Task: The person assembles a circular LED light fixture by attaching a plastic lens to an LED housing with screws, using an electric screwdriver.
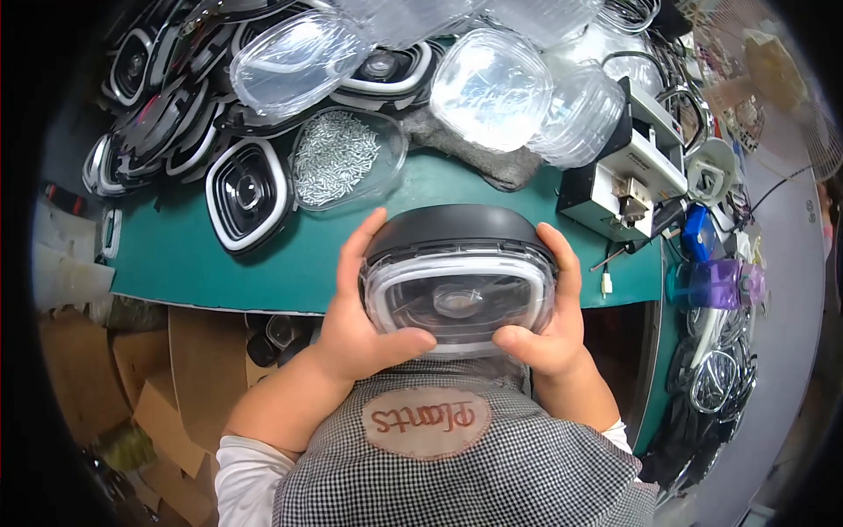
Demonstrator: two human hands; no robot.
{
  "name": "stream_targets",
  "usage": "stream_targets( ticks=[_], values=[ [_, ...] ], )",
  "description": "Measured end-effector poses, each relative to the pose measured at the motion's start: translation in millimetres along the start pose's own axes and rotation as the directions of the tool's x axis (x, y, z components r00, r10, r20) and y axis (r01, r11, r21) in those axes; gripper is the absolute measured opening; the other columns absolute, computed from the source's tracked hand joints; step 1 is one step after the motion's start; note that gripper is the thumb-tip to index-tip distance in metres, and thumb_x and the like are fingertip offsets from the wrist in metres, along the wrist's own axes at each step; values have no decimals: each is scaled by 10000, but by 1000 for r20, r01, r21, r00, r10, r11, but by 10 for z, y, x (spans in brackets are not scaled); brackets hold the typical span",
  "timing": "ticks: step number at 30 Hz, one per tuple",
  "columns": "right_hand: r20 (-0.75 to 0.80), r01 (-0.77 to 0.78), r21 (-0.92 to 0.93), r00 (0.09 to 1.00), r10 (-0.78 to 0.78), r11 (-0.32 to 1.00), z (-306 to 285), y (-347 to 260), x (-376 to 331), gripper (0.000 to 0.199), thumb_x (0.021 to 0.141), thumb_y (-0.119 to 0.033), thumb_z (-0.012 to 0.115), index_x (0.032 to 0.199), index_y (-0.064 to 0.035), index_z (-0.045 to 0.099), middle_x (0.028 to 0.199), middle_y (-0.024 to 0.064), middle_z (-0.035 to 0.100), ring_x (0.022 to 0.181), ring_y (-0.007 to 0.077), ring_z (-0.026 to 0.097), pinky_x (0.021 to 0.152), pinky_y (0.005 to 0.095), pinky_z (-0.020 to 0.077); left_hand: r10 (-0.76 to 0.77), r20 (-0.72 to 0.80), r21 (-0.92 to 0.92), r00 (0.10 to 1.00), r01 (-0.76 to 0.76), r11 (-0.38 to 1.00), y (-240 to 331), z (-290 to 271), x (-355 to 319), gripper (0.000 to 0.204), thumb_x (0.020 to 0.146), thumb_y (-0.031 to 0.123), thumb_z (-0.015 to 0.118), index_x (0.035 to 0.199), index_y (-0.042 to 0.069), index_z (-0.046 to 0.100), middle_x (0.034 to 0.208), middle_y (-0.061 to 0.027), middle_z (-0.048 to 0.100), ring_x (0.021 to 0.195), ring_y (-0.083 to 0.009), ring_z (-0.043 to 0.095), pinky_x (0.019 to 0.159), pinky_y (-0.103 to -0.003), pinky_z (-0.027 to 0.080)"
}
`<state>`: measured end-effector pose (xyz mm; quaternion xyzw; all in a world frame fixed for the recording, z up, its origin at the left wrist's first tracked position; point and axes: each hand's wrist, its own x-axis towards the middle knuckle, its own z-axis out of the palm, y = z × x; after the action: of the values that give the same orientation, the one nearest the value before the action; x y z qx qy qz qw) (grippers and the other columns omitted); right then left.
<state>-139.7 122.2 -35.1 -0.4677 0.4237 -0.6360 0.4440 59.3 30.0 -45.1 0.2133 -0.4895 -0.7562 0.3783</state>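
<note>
The left hand (356,329) and right hand (562,325), fingers half-curled and thumbs on the near face, grip opposite sides of a black housing (452,227) with a clear cover (399,329), at the green table's (176,272) near edge. Even, gentle thumb pressure would probably suit (the plastic looks thin). Beyond sits a clear tub (394,156) of small metal pieces (329,162).

Workshop: green bench (167,255), small metal parts (335,158), stacked clear covers (581,119).
</note>
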Motion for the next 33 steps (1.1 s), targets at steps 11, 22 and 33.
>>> stream_targets(
  ticks=[11, 22, 33],
  values=[
    [-32, -41, 235, 998, 50, 971, 11, 37, -2, 1046, 720, -208, 855, 1501, -39, 180, 1366, 193, 457, 1251, 291, 489, 1058, 420, 390, -26, -16, 84, 1000, 27, 996, 160, 92, 79, 1060, 711, 214, 845, 1503, 20, 168, 1401, -172, 404, 1274, -280, 461, 1075, -417, 381],
    [-115, -21, 193, 992, 44, 981, 109, 75, -25, 940, 754, -164, 821, 1476, -97, 223, 1349, 184, 477, 1217, 298, 519, 1028, 412, 429, 24, -106, 99, 994, -13, 995, 200, 161, 74, 867, 806, 233, 803, 1474, 33, 289, 1363, -153, 447, 1219, -237, 500, 1042, -381, 412],
    [-204, -84, 148, 972, 114, 985, 75, 103, -3, 919, 746, -370, 840, 1432, -60, 314, 1316, 153, 507, 1207, 271, 523, 1029, 406, 425, 123, -49, 324, 991, -100, 941, 140, 97, 81, 770, 830, 296, 783, 1423, 29, 372, 1284, -150, 504, 1174, -235, 525, 1010, -366, 437]
  ],
)
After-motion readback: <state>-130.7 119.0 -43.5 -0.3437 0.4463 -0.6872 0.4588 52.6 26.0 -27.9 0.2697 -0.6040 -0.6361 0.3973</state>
